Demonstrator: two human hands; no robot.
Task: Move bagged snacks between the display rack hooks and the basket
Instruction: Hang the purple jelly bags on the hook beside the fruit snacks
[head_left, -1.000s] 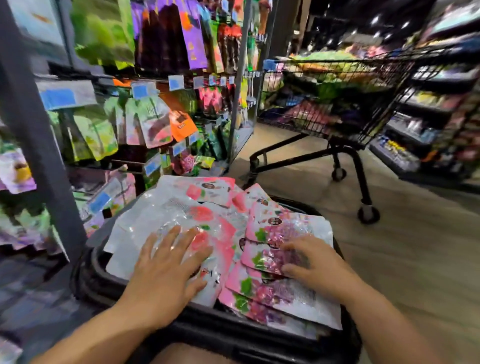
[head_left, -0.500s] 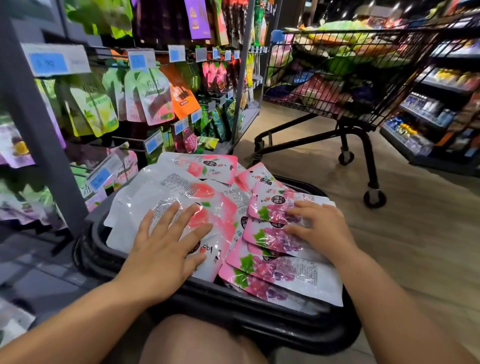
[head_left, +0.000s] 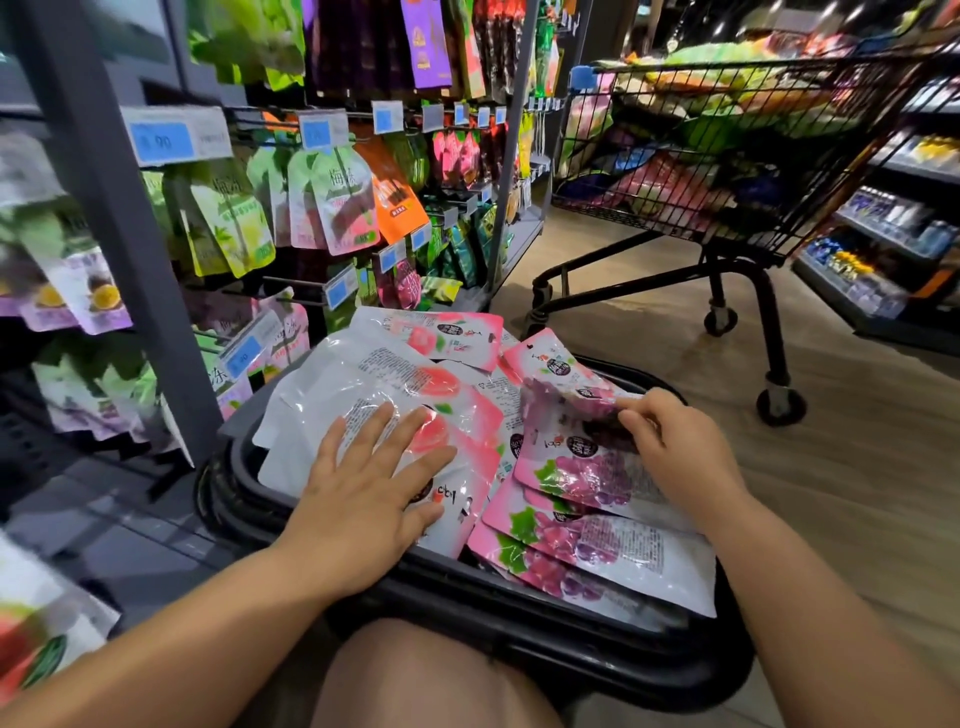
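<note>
Left hand (head_left: 363, 499) is pressing flat on peach bags (head_left: 395, 384). Right hand (head_left: 675, 452) is pinching 1 grape bag (head_left: 566, 405) by its edge, beside open floor (head_left: 857, 493).

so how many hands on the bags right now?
2. Left hand lies flat on the peach bags in the basket; right hand pinches a grape bag beside them. None hidden.

Single head cam, wide-angle, facing fwd & down. Close over basket (head_left: 545, 636) at lower centre; rack (head_left: 106, 208) upper left, cart (head_left: 675, 130) upper right.
</note>
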